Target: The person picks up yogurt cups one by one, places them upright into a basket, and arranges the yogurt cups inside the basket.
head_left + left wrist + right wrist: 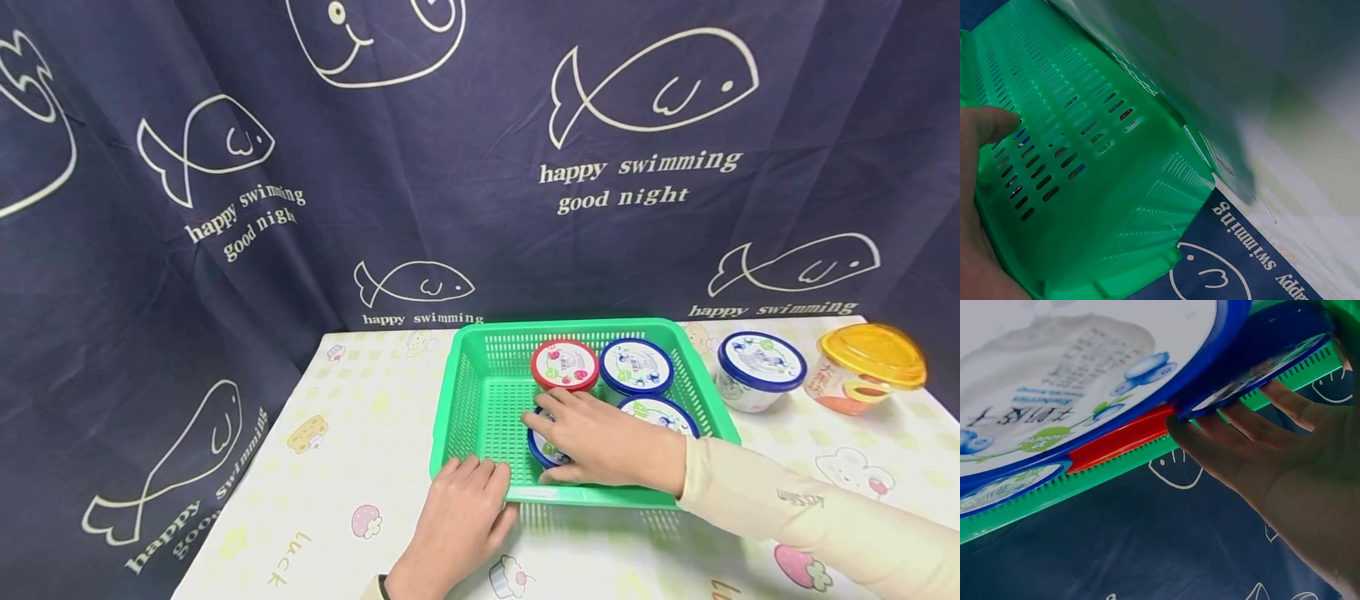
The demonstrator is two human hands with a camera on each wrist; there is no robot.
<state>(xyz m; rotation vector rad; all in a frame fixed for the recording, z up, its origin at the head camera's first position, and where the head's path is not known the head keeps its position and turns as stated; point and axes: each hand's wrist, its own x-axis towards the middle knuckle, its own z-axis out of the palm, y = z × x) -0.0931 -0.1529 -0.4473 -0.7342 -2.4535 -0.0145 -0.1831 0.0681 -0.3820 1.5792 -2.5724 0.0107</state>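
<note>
L hand grips grn basket rim, prob. steadying it | R hand grips blue-lid tub, prob. positioning

The printed tabletop carries a green basket, blue-lidded tub and orange-lidded tub.

Left fingers curl downward while right fingers spread, slightly bent

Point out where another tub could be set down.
Bare: the left side of the basket, from its wall to the red tub; the table left of the basket, up to the curtain. Crowded: the basket's right side, where four tubs sit close, the right grip on one; and right of it, where a blue tub and orange tub stand together.
</note>
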